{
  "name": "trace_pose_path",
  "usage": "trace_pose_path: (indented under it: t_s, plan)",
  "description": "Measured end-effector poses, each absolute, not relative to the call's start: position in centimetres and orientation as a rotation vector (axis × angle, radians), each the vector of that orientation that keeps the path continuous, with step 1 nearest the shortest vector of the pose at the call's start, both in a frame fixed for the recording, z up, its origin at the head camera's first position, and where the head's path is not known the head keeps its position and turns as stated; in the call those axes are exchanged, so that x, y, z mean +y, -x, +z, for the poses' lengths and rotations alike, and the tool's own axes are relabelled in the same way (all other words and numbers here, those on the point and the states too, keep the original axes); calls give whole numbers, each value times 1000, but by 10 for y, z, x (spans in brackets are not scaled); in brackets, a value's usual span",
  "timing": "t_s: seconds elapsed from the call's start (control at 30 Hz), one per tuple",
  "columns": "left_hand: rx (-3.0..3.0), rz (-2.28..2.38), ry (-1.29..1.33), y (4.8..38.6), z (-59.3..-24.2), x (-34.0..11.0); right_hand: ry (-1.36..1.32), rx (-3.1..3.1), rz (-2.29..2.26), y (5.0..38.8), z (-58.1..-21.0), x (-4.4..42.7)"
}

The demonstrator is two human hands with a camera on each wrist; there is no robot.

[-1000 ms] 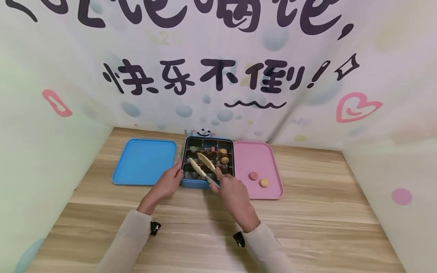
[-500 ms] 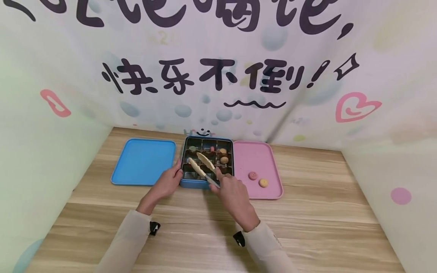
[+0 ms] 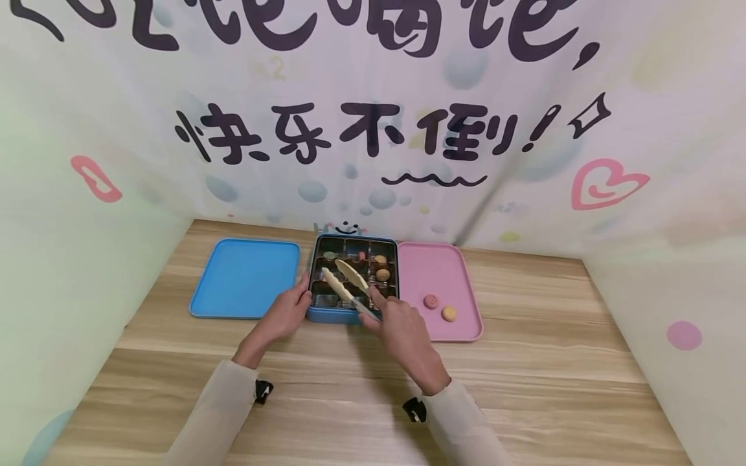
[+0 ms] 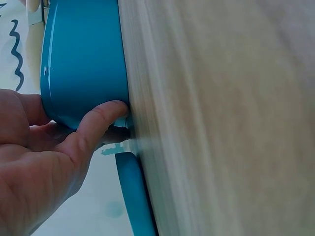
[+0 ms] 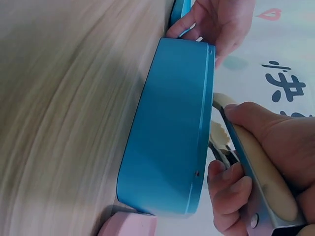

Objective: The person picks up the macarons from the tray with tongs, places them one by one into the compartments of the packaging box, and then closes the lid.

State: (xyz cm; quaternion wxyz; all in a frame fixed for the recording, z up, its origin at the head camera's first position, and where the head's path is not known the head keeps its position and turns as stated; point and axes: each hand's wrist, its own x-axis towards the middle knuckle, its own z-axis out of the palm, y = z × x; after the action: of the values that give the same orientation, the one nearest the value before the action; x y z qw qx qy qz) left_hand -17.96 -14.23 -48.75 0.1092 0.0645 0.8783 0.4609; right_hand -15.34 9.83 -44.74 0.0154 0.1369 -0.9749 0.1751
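A blue box [image 3: 333,315] with a dark divided insert holds several macarons, among them a brown one [image 3: 383,275] at the right and a green one [image 3: 329,255] at the back left. The left hand [image 3: 285,312] grips the box's left side; its thumb lies against the blue wall [image 4: 86,59] in the left wrist view. With the right hand [image 3: 405,330], the person holds tongs [image 3: 353,295] whose cream tips are spread apart over the compartments. In the right wrist view, fingers and thumb wrap the tongs [image 5: 261,177] beside the box [image 5: 167,123]. Whether anything lies between the tips is unclear.
A pink tray [image 3: 431,265] to the right bears a pink macaron [image 3: 431,301] and a yellow macaron [image 3: 449,314]. On the left lies a blue tray [image 3: 247,278]. A printed curtain [image 3: 350,194] rises behind the wooden table [image 3: 326,395].
The right wrist and sleeve have shifted slightly to the right, while the tongs stay over the box. The left hand keeps its grip on the box.
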Motion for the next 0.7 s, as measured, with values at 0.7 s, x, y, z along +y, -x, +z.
trace_pose_path:
  t_s: [0.7]
  plan:
    - [2548,1363,-212,179,-487,-144,-406,-2866,635,156,-445,188]
